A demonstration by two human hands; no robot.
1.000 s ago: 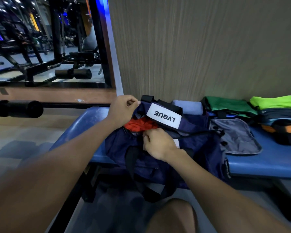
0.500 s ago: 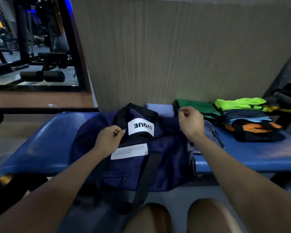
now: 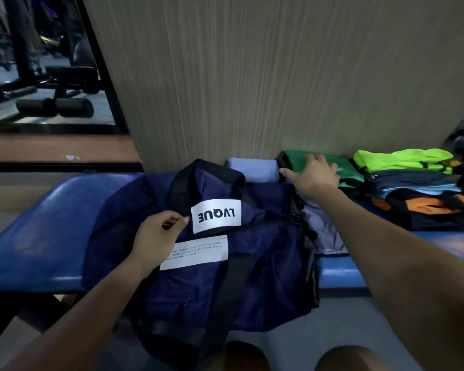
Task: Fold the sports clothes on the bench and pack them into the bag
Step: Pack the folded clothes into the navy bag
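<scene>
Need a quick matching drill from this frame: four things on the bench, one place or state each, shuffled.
Things:
1. bag
2. towel
3. green shirt
4. neon shirt

Places or states:
A. on top of the stack at far right
B. under the right hand
C. rolled, against the wall behind the bag
D. held at its top by the left hand

Pairs: 1-D, 2-C, 3-B, 4-A

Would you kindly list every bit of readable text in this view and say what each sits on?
"LVQUE": upside down on the white patch on the navy bag.
Lower white label on the same bag: three lines of small print, too blurred to read.
No other text is visible.
</scene>
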